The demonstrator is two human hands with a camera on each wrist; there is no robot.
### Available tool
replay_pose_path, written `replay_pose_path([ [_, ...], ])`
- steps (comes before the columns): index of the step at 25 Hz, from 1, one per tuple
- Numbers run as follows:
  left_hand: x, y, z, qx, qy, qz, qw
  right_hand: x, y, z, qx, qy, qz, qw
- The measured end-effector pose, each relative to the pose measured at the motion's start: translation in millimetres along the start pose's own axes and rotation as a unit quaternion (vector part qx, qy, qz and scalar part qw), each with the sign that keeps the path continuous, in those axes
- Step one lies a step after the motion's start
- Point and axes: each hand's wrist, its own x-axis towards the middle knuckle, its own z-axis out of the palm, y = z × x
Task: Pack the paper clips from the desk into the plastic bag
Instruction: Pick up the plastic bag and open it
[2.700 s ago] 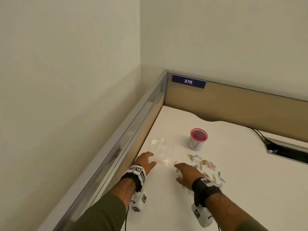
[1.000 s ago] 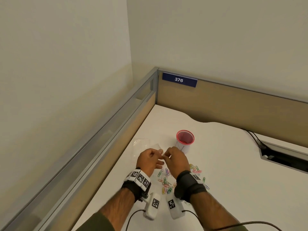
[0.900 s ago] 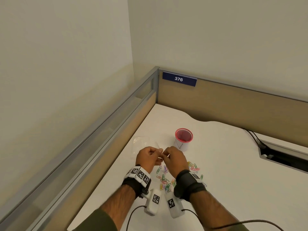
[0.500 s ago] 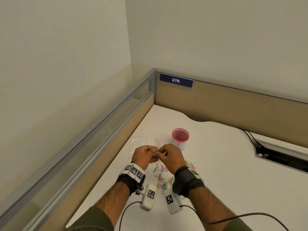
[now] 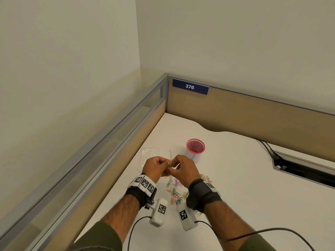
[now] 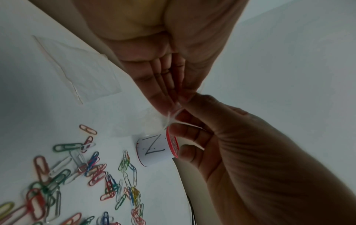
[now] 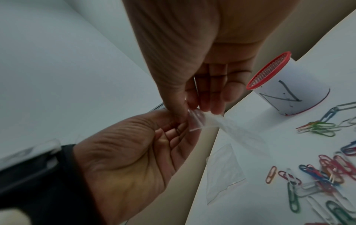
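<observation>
1. Fingers [image 7: 185, 106] of both hands pinch the plastic bag [image 7: 204, 120] mouth, above the table [image 5: 235, 187].
2. Bag: thin, limp, slippery; grip the lips.
3. Paper clips [image 5: 175, 192]: loose, near table edge.

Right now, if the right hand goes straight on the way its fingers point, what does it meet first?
The left hand. The right hand points leftward; both hands pinch the plastic bag between them, fingertips nearly touching. Exact depth is unclear.
</observation>
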Motion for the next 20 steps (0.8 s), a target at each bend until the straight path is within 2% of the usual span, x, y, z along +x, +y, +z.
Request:
replay_pose_path([
  [12, -5.6, 3.5, -2.6, 0.036, -0.017, -0.004, 0.999, -1.9, -4.4, 2.0, -0.029, 0.004, 0.019, 0.999],
  [20, -6.4, 12.0, -0.7, 0.028, -0.034, 0.004, 0.999, 2.4, -8.3, -2.1, -0.026, 0.035, 0.043, 0.998],
])
